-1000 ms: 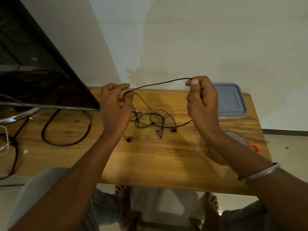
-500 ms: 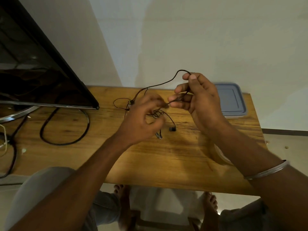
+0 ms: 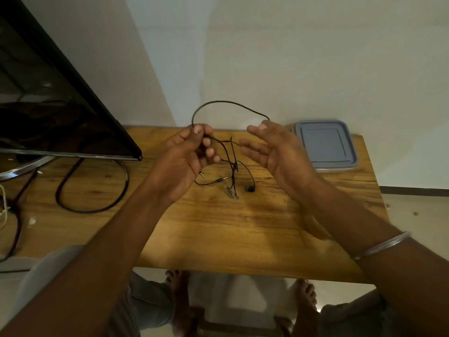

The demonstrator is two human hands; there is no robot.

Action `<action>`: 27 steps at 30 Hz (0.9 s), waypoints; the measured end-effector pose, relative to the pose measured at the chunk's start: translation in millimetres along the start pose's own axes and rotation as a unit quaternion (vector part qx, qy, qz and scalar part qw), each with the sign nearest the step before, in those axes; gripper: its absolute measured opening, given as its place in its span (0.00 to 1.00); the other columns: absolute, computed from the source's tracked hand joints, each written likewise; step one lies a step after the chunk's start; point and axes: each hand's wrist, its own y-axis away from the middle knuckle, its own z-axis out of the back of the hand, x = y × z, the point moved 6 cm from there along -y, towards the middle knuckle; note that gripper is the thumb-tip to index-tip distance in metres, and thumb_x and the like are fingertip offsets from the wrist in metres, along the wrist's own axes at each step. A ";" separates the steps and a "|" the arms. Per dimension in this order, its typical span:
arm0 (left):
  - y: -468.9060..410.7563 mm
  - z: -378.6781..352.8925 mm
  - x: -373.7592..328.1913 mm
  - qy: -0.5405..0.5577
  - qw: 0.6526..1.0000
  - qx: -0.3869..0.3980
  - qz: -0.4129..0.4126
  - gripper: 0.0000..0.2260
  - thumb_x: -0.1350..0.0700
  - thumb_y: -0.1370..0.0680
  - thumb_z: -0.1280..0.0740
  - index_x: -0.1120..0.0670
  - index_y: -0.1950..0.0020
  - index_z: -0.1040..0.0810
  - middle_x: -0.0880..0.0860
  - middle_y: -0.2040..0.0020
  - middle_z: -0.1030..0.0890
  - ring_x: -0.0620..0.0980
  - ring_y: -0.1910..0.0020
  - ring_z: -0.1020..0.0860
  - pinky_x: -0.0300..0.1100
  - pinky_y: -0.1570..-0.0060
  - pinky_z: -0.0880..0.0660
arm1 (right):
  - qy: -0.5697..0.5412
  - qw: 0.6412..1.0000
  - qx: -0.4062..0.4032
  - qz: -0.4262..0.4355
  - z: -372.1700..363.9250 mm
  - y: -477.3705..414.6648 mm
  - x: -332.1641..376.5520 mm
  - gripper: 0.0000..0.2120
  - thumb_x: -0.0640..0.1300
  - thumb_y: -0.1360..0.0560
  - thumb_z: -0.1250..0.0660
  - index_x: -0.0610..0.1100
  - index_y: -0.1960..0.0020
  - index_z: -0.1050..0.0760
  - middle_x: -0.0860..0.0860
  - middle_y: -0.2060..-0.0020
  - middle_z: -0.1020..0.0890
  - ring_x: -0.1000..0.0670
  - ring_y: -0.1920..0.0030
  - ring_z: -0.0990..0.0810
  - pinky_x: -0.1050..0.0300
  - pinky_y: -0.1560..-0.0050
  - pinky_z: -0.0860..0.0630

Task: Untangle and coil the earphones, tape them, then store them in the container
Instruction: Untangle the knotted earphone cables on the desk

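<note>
Black earphones arch in a loop between my two hands above the wooden table. My left hand is shut on the cable, pinching it between thumb and fingers. My right hand has its fingers spread, and the cable rests over its thumb and fingertips. Tangled strands hang down between the hands, with jack plugs and an earbud dangling near the tabletop. A container with a grey-blue lid sits closed at the table's far right.
A dark TV screen on a metal stand fills the left side. A thick black cable loops on the table under it. More wires lie at the far left edge. My knees and bare feet show below the table's front edge.
The hands met half a second ago and have moved apart again. The left hand now pinches the cable higher up, and the right hand has spread its fingers, with the loop arching wider.
</note>
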 end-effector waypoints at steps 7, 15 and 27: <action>-1.1 3.4 -13.6 0.162 0.987 0.022 -0.008 0.10 0.59 0.17 0.44 0.56 0.49 0.22 0.49 0.61 0.23 0.43 0.63 0.23 0.38 0.56 0.21 | 0.390 0.890 0.138 0.193 -29.4 17.0 -6.0 0.07 0.40 0.19 0.33 0.42 0.45 0.17 0.54 0.52 0.14 0.57 0.49 0.16 0.57 0.45 0.20; 1.0 2.3 -21.7 0.148 0.988 0.047 -0.017 0.10 0.57 0.18 0.43 0.55 0.48 0.22 0.49 0.59 0.20 0.45 0.58 0.21 0.41 0.50 0.20 | 0.461 0.844 0.194 0.191 -30.0 19.9 -27.3 0.22 0.48 0.20 0.31 0.47 0.29 0.31 0.54 0.52 0.19 0.53 0.50 0.19 0.52 0.52 0.20; 11.7 -17.1 -13.8 0.117 0.967 0.227 0.013 0.09 0.55 0.20 0.38 0.52 0.44 0.19 0.48 0.54 0.18 0.50 0.51 0.20 0.51 0.45 0.23 | 0.442 0.855 0.044 0.268 -24.8 22.3 -15.3 0.09 0.49 0.21 0.30 0.46 0.47 0.27 0.54 0.71 0.23 0.53 0.73 0.27 0.55 0.72 0.31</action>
